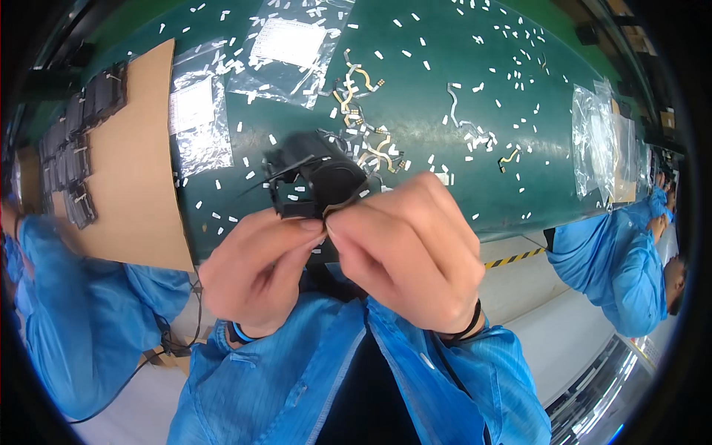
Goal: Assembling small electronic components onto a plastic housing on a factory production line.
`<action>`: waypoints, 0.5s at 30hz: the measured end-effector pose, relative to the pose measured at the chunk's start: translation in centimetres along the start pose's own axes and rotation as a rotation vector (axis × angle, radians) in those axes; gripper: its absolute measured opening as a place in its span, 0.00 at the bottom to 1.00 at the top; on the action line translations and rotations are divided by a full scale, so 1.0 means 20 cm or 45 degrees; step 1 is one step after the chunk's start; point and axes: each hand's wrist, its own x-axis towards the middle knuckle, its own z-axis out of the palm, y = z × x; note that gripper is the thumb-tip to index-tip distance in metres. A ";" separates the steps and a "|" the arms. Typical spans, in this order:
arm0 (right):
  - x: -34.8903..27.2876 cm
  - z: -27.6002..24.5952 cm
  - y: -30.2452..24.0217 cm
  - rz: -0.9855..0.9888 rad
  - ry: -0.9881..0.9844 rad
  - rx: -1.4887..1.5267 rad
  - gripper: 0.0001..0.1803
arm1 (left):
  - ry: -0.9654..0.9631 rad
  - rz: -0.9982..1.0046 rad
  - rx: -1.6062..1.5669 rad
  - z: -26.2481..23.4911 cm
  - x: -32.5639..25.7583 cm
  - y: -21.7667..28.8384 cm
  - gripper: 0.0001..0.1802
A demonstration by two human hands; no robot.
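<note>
A black plastic housing [330,178] with an open frame on its left side is held just above the near edge of the table, partly blurred. My left hand [256,267] pinches its near edge between thumb and forefinger. Right beside it, my right hand [411,252] is closed at the same edge, the fingertips of both hands almost touching. A small tan sliver shows by the right fingertips; what it belongs to I cannot make out. Just beyond the housing lies a heap of flex cables [378,152], yellow and grey, with small white tabs among them.
Cardboard [141,163] at the left bears rows of black housings [78,141]. Clear plastic bags [289,48] lie at the back and a bag [593,141] at the right. White tabs litter the green table [415,96]. People in blue sleeves [615,259] sit on both sides.
</note>
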 end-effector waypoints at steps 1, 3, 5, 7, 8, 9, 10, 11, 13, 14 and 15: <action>-0.01 -0.03 0.01 -0.116 -0.043 -0.083 0.14 | 0.005 -0.002 0.001 0.01 0.00 0.00 0.13; -0.01 -0.03 0.02 -0.235 -0.087 -0.166 0.16 | 0.031 -0.172 -0.204 0.02 0.00 0.01 0.12; -0.02 -0.01 0.02 -0.145 -0.033 -0.127 0.14 | 0.015 -0.099 -0.080 0.01 -0.01 0.01 0.13; -0.01 0.00 -0.01 0.009 -0.015 -0.009 0.14 | -0.007 -0.020 0.039 0.01 0.00 0.01 0.13; -0.01 0.01 -0.03 0.165 0.003 0.114 0.14 | -0.054 0.131 0.229 0.01 0.00 0.02 0.14; -0.01 0.02 -0.04 0.156 0.006 0.117 0.14 | -0.097 0.284 0.427 0.01 0.01 0.02 0.14; -0.01 0.02 -0.06 0.268 0.045 0.136 0.12 | 0.022 0.343 0.370 0.04 0.01 0.00 0.15; -0.01 0.03 -0.07 0.381 0.084 0.155 0.11 | 0.026 0.351 0.372 0.04 0.01 0.00 0.15; -0.01 0.02 -0.04 0.251 0.045 0.130 0.12 | 0.018 0.407 0.422 0.03 0.01 -0.01 0.15; 0.00 0.01 -0.02 0.128 0.003 0.105 0.14 | 0.019 0.410 0.422 0.02 0.00 0.00 0.15; 0.00 0.00 -0.01 0.125 0.004 0.104 0.14 | 0.002 0.218 0.239 0.00 0.00 0.01 0.14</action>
